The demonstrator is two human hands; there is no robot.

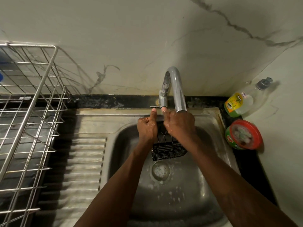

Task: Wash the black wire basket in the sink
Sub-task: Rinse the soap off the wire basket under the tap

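1. Black wire basket (167, 149): held over the sink (188, 202) basin, below the faucet (177, 89) spout.
2. Left hand (146, 128): curled around the basket's left edge, thumb extended.
3. Right hand (179, 124): grasping the basket's right side.

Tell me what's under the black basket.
Below the basket, the wet sink floor shows, with the sudsy drain just past its near edge. The spot straight beneath is covered by the basket itself.

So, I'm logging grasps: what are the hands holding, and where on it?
Both appear to grip the basket near its top: left hand on its left side, right hand on its right. Finger placement is hidden.
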